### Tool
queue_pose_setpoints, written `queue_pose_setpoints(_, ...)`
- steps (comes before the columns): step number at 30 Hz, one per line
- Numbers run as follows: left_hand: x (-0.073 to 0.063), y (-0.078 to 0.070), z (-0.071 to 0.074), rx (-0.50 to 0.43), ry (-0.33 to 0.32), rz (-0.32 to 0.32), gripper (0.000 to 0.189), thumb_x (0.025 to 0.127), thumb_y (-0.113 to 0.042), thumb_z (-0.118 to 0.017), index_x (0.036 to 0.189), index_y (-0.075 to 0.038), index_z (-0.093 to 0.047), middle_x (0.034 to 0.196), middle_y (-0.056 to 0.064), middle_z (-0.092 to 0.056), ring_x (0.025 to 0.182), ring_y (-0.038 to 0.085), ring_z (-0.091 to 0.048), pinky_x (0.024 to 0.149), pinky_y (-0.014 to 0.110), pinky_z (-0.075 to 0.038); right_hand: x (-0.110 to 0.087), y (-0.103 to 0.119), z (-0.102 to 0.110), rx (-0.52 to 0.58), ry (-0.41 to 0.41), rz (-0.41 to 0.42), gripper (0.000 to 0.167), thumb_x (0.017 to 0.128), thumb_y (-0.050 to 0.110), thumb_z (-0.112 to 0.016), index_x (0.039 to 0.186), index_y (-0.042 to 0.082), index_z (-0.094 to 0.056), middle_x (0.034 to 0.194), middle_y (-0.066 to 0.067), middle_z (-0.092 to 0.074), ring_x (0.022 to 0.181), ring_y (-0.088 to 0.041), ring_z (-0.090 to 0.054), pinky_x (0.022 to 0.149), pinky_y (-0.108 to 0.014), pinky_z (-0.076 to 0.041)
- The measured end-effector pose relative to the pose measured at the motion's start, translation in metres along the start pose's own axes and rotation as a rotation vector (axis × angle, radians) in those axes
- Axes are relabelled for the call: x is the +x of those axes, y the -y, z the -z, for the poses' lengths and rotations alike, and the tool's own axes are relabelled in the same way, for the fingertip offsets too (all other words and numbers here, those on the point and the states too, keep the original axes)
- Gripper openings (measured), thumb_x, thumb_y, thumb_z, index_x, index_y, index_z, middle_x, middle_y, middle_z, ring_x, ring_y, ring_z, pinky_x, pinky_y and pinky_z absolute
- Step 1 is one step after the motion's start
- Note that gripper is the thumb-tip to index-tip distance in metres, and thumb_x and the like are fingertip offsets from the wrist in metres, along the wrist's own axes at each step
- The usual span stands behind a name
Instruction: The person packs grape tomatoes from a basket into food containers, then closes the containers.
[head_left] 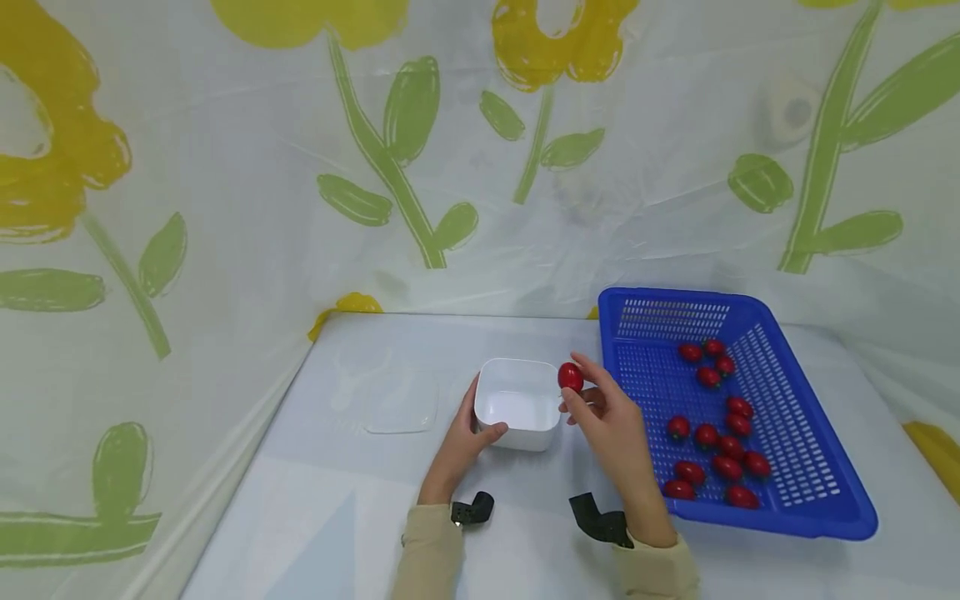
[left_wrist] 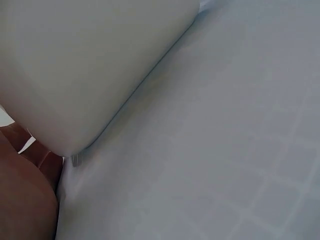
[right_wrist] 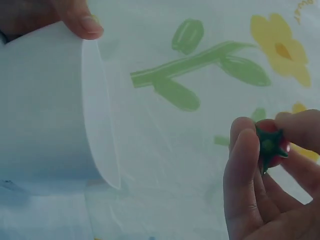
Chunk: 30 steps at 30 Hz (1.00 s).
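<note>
My left hand grips a white square container at its left side, the thumb lying over the near rim. The container's bare white inside shows from above. Between the thumb and fingers of my right hand a red cherry tomato is pinched, just beside the container's right rim. In the right wrist view the tomato's green star-shaped cap faces the camera. The left wrist view has the container's outer wall close up, with part of the left hand at its lower corner.
At the right stands a blue plastic basket with several cherry tomatoes spread over its floor. A clear lid lies on the white table, left of the container. A flower-printed curtain hangs behind the table.
</note>
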<state>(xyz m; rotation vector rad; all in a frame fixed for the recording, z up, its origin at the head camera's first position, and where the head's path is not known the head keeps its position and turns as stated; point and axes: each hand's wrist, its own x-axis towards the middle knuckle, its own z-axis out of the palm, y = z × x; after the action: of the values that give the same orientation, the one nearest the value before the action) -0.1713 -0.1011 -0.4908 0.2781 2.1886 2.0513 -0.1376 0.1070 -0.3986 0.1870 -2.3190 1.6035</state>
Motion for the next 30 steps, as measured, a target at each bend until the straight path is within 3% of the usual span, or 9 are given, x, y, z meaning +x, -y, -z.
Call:
queue_pose_setpoints(1, 0.000, 0.000, 0.000, -0.001, 0.001, -0.002, 0.084, 0.077, -0.027, -0.069, 0.143, -0.028, -0.016, 0.144, -0.009, -0.021, 0.132, 0.011, -0.013, 0.107, 0.043, -0.010, 0.000, 0.000, -0.002, 0.008, -0.003, 0.019, 0.043, 0.086, 0.022, -0.060, 0.128, 0.019, -0.050, 0.098, -0.005, -0.060, 0.066, -0.018, -0.060, 0.059, -0.022, -0.051)
queue_pose_setpoints(3, 0.000, 0.000, 0.000, 0.003, -0.002, -0.004, 0.084, 0.077, -0.027, -0.069, 0.143, -0.027, -0.016, 0.144, -0.009, -0.021, 0.133, 0.012, -0.013, 0.107, 0.044, -0.010, 0.002, -0.021, -0.011, 0.064, -0.008, 0.097, 0.041, 0.086, 0.024, -0.059, 0.126, 0.018, -0.052, 0.102, -0.005, -0.058, 0.069, -0.017, -0.059, 0.059, -0.023, -0.051)
queue_pose_setpoints(5, 0.000, 0.000, 0.000, 0.003, -0.005, -0.008, 0.085, 0.077, -0.026, -0.069, 0.144, -0.025, -0.016, 0.145, -0.008, -0.021, 0.133, 0.013, -0.013, 0.106, 0.046, -0.010, 0.001, -0.023, -0.017, 0.064, -0.014, 0.123, 0.039, 0.086, 0.022, -0.060, 0.124, 0.018, -0.054, 0.103, -0.005, -0.057, 0.073, -0.015, -0.059, 0.059, -0.022, -0.051)
queue_pose_setpoints(8, 0.001, 0.002, -0.001, 0.006, -0.006, -0.017, 0.084, 0.078, -0.027, -0.068, 0.143, -0.026, -0.016, 0.144, -0.006, -0.023, 0.132, 0.016, -0.016, 0.105, 0.049, -0.012, 0.001, -0.024, -0.027, 0.042, 0.000, 0.097, 0.042, 0.083, 0.015, -0.063, 0.124, 0.017, -0.053, 0.109, -0.004, -0.054, 0.083, -0.014, -0.059, 0.062, -0.023, -0.052)
queue_pose_setpoints(9, 0.002, 0.005, 0.000, 0.000, -0.003, -0.021, 0.083, 0.078, -0.027, -0.068, 0.143, -0.028, -0.017, 0.144, -0.007, -0.023, 0.132, 0.016, -0.017, 0.105, 0.049, -0.012, -0.001, -0.009, -0.026, -0.004, 0.005, 0.062, 0.044, 0.082, 0.012, -0.064, 0.124, 0.018, -0.052, 0.109, -0.004, -0.053, 0.084, -0.015, -0.059, 0.061, -0.023, -0.052)
queue_pose_setpoints(13, 0.007, 0.019, 0.001, -0.008, 0.006, -0.038, 0.076, 0.081, -0.029, -0.064, 0.141, -0.034, -0.018, 0.144, -0.009, -0.022, 0.132, 0.014, -0.017, 0.105, 0.049, -0.014, -0.003, -0.010, -0.037, -0.019, 0.047, 0.011, 0.048, 0.082, 0.009, -0.063, 0.127, 0.020, -0.049, 0.112, -0.003, -0.052, 0.089, -0.015, -0.058, 0.064, -0.022, -0.052)
queue_pose_setpoints(19, 0.008, 0.031, 0.002, -0.006, -0.018, -0.035, 0.073, 0.080, -0.035, -0.064, 0.139, -0.039, -0.021, 0.143, -0.014, -0.023, 0.132, 0.012, -0.017, 0.104, 0.049, -0.017, -0.006, -0.018, -0.045, 0.001, 0.046, 0.014, 0.042, 0.084, 0.026, -0.062, 0.125, 0.024, -0.052, 0.107, 0.001, -0.056, 0.081, -0.012, -0.058, 0.063, -0.023, -0.052)
queue_pose_setpoints(24, 0.007, 0.032, 0.001, -0.017, -0.026, -0.027, 0.073, 0.080, -0.035, -0.065, 0.138, -0.041, -0.021, 0.142, -0.016, -0.024, 0.132, 0.011, -0.017, 0.104, 0.049, -0.018, -0.006, -0.028, -0.050, -0.068, 0.044, 0.000, 0.044, 0.081, 0.039, -0.061, 0.121, 0.023, -0.055, 0.106, 0.003, -0.058, 0.084, -0.011, -0.056, 0.067, -0.024, -0.051)
queue_pose_setpoints(30, 0.008, 0.032, 0.000, -0.032, -0.022, -0.030, 0.072, 0.081, -0.029, -0.064, 0.138, -0.040, -0.022, 0.142, -0.014, -0.024, 0.131, 0.013, -0.019, 0.103, 0.049, -0.021, -0.004, -0.038, -0.060, -0.203, 0.030, 0.044, 0.042, 0.078, 0.029, -0.068, 0.118, 0.019, -0.058, 0.100, 0.001, -0.060, 0.081, -0.009, -0.055, 0.064, -0.021, -0.050)
